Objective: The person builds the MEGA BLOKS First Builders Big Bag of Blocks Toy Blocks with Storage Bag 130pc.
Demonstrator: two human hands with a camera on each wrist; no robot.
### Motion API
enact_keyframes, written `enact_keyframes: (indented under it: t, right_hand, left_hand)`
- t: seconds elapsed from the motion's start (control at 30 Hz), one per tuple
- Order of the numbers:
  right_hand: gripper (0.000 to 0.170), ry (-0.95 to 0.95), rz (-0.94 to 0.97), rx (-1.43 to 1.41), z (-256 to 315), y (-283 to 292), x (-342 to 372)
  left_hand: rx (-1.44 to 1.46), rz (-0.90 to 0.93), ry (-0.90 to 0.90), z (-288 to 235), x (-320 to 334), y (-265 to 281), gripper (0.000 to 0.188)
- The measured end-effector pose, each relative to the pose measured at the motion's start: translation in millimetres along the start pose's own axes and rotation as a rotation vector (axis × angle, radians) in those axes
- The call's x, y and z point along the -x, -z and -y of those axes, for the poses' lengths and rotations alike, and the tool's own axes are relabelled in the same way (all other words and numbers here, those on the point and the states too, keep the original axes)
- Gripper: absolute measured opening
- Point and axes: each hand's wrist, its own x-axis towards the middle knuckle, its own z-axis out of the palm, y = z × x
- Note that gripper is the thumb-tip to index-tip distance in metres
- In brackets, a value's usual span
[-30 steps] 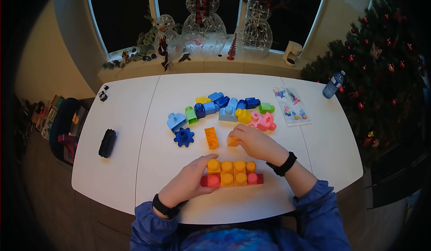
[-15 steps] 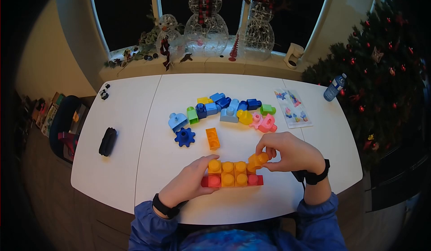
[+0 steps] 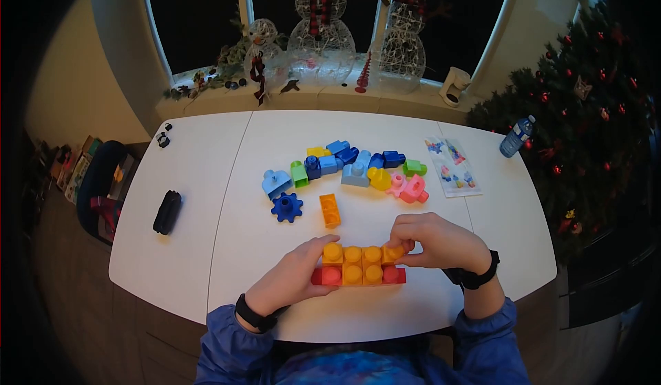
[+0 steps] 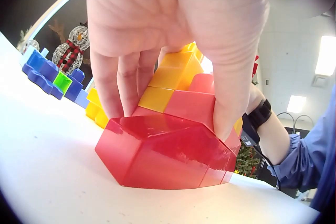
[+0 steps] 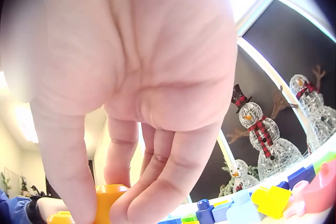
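White table (image 3: 172, 268), wide; nearest, one red-and-orange block build (image 3: 352, 275), left hand (image 3: 286, 275) gripping its left end between thumb and fingers; right-end orange block (image 5: 105, 201), tilted a moment ago, now lines up, seemingly placed, full seating unclear; right hand (image 3: 444, 244), arched, pinches it; beyond, loose orange block (image 3: 330, 211), blue gear (image 3: 286, 208); farthest, wire snowmen (image 3: 320, 41)

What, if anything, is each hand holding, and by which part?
The right hand pinches an orange block by opposite sides, between thumb and fingers. The left hand grips the block build by its left end, thumb nearest, fingers beyond.
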Motion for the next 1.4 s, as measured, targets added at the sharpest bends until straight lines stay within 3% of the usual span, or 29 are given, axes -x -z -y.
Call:
enact_keyframes:
  t: [0.3,0.4,0.6,0.8,0.9,1.0,1.2,1.3,1.4]
  right_hand:
    - [0.021,0.006,-0.025,0.003,0,-4,3]
    - [0.023,0.000,-0.041,-0.015,-1,-7,5]
    - [0.023,0.022,-0.073,-0.036,1,-9,7]
    - [0.023,0.030,-0.079,-0.009,0,-9,8]
    - [0.022,0.036,-0.079,-0.012,-2,-9,8]
    - [0.022,0.033,-0.079,-0.025,-3,-9,7]
    - [0.033,0.107,-0.135,-0.024,-9,-8,8]
    - [0.043,0.087,-0.391,-0.008,3,-15,1]
    - [0.046,0.100,-0.433,-0.074,10,-24,-4]
  left_hand:
    - [-0.067,0.052,0.061,1,0,16,0.110]
    - [-0.368,0.001,0.069,-1,-13,32,0.099]
    - [-0.681,-0.068,-0.198,26,-59,21,0.071]
    - [-0.652,0.019,-0.175,40,-80,17,0.047]
    - [-0.564,-0.067,-0.111,40,-80,18,0.040]
    - [-0.311,-0.143,-0.018,16,-73,35,0.042]
    - [0.016,-0.271,-0.128,-29,-47,43,0.045]
    - [0.100,-0.243,-0.203,-35,-38,33,0.047]
    - [0.157,-0.187,-0.241,-32,-35,21,0.051]
